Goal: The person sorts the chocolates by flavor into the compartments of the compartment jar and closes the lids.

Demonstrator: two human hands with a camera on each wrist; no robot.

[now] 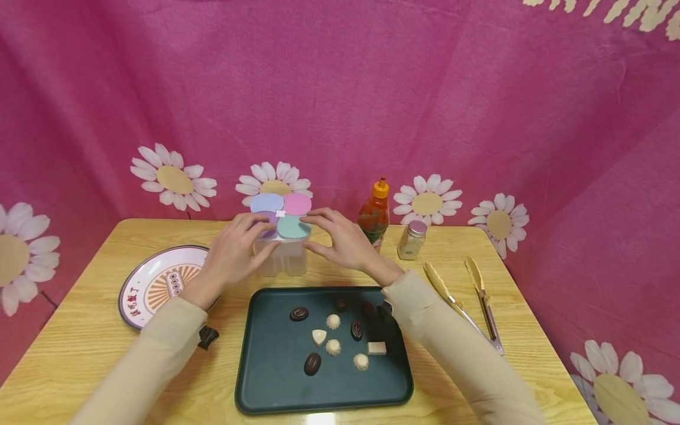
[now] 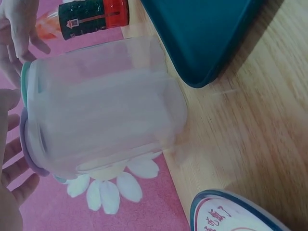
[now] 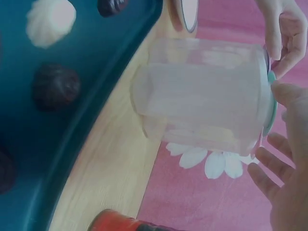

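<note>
Frosted-plastic lobed tub [image 1: 292,261]: at pastel 4-petal lid [image 1: 280,213] w/ L hand [image 1: 234,249] & R hand [image 1: 344,241], fingers loose, unclamped; prob. lid step, calls for firm rim grip next.

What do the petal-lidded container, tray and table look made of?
Petal-lidded container: likely plastic, frosted; its walls are translucent. Tray: dark, smooth; coated metal or plastic, the even surface leaving it open. Table: wood or wood-look laminate, judging by its grain; satin finish.

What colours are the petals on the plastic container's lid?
The petal lid is blue, pink, purple and mint green; best seen in the head view.
</note>
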